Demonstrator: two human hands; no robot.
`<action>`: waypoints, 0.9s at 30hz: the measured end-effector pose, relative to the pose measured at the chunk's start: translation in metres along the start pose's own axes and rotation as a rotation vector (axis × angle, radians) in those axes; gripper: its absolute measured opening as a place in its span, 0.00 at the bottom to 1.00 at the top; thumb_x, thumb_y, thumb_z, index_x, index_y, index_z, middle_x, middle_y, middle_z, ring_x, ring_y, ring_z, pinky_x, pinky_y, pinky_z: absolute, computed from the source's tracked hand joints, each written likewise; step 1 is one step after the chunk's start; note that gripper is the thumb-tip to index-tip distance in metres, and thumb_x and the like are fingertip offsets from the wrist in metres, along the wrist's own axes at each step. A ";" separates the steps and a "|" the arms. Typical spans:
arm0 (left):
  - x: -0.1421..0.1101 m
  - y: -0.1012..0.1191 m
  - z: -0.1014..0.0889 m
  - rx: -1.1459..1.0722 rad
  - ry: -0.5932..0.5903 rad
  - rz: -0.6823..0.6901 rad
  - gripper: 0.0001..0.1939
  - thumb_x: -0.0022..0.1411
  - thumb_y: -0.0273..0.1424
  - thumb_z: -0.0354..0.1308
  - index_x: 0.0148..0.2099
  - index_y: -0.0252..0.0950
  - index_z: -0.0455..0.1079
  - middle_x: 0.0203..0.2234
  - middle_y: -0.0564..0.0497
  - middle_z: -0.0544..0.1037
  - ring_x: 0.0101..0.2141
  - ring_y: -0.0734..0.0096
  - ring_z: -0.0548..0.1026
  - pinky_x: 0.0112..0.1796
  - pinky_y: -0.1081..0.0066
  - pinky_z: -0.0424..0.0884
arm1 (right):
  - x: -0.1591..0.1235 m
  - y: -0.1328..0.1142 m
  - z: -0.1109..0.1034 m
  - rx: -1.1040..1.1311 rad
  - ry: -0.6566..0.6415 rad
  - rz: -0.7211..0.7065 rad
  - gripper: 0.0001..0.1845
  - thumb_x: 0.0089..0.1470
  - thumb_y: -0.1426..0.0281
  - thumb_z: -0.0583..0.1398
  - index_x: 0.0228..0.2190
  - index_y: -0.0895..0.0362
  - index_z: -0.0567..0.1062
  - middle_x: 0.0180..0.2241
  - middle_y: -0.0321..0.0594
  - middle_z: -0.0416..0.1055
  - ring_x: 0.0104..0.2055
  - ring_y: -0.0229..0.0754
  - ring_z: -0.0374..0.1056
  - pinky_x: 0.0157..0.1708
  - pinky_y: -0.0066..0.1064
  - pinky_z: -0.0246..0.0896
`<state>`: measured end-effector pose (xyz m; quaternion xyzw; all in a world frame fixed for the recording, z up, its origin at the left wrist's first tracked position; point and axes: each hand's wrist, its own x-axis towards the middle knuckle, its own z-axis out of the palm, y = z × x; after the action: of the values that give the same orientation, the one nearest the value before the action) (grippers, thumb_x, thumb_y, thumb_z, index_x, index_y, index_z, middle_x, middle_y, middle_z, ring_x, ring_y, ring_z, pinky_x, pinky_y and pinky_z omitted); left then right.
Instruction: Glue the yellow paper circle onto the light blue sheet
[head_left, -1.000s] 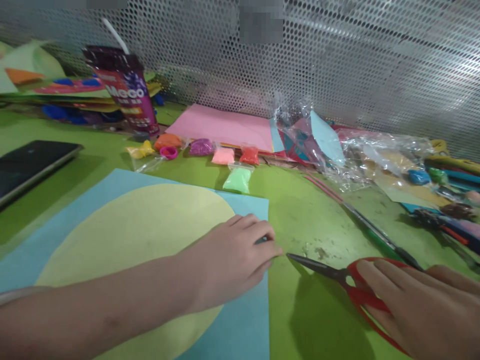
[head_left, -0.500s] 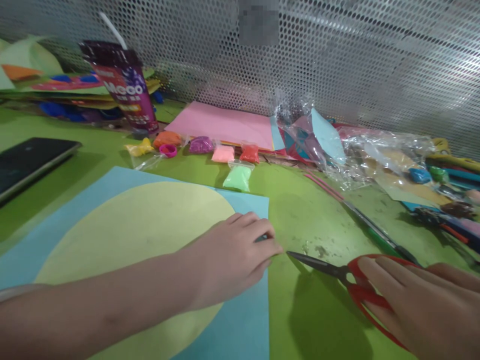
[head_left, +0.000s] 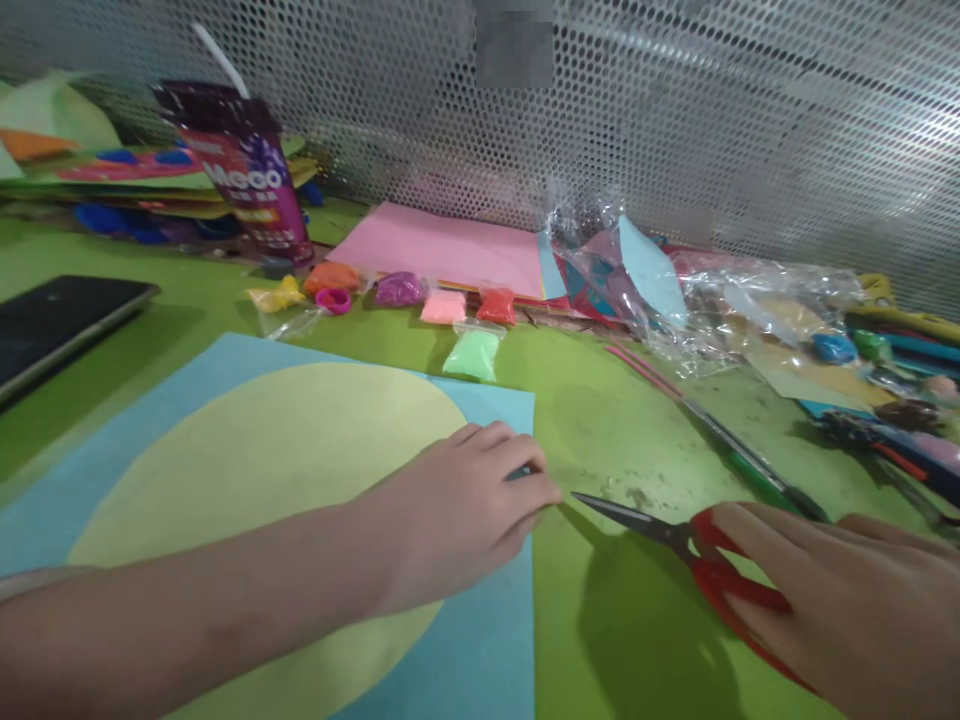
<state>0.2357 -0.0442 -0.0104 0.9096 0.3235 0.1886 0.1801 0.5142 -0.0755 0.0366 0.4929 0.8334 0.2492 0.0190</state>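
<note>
A light blue sheet (head_left: 480, 650) lies on the green table, with a large pale yellow circle (head_left: 285, 440) on it. My left hand (head_left: 480, 490) rests over the sheet's right edge, fingers curled and pressed together at the tips. What is between those fingertips, if anything, is too small to make out. To the right, my right hand (head_left: 847, 600) is closed around the red handles of a pair of scissors (head_left: 679, 540). The scissor blades look together, and their tip points at my left fingertips, a short gap away.
Behind the sheet lie small clay packets, including a mint green one (head_left: 474, 352). A purple cup (head_left: 247, 180) with a straw and a phone (head_left: 67, 320) are at left. Pink paper (head_left: 442, 245), clear plastic wrap (head_left: 697, 320) and a craft knife (head_left: 742, 460) lie farther back and right.
The scissors have risen slightly, and their red handles have spread a little farther apart in my right hand. My left hand stays nearly in place.
</note>
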 end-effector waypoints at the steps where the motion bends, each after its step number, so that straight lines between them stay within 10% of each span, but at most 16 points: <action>1: 0.000 0.000 -0.001 -0.017 -0.009 -0.014 0.13 0.63 0.27 0.46 0.47 0.35 0.67 0.41 0.47 0.70 0.42 0.62 0.65 0.43 0.59 0.62 | 0.002 -0.002 -0.002 -0.029 -0.003 -0.059 0.05 0.41 0.61 0.54 0.19 0.46 0.66 0.10 0.32 0.60 0.13 0.46 0.60 0.18 0.31 0.37; 12: 0.003 0.006 -0.009 -0.373 0.034 -0.278 0.13 0.60 0.42 0.52 0.32 0.39 0.69 0.29 0.56 0.72 0.31 0.73 0.69 0.30 0.73 0.65 | 0.025 -0.010 -0.022 0.002 0.157 -0.304 0.09 0.52 0.67 0.49 0.22 0.51 0.64 0.17 0.31 0.65 0.19 0.41 0.63 0.25 0.35 0.51; 22: -0.015 0.026 0.005 0.257 0.030 0.086 0.19 0.64 0.35 0.47 0.52 0.30 0.67 0.53 0.40 0.67 0.55 0.51 0.60 0.54 0.50 0.56 | 0.050 0.007 -0.010 0.027 -0.313 0.261 0.13 0.51 0.66 0.49 0.35 0.53 0.71 0.25 0.38 0.75 0.22 0.44 0.69 0.18 0.29 0.51; 27: -0.026 0.072 -0.005 0.136 -0.291 0.311 0.20 0.68 0.35 0.38 0.56 0.38 0.64 0.52 0.50 0.69 0.53 0.69 0.65 0.54 0.73 0.60 | 0.052 0.006 -0.009 0.125 -0.375 0.316 0.15 0.52 0.65 0.49 0.39 0.53 0.70 0.26 0.40 0.75 0.23 0.45 0.69 0.19 0.29 0.51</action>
<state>0.2516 -0.1123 0.0205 0.9762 0.1617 0.0587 0.1318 0.4898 -0.0332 0.0588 0.6550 0.7416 0.1011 0.1035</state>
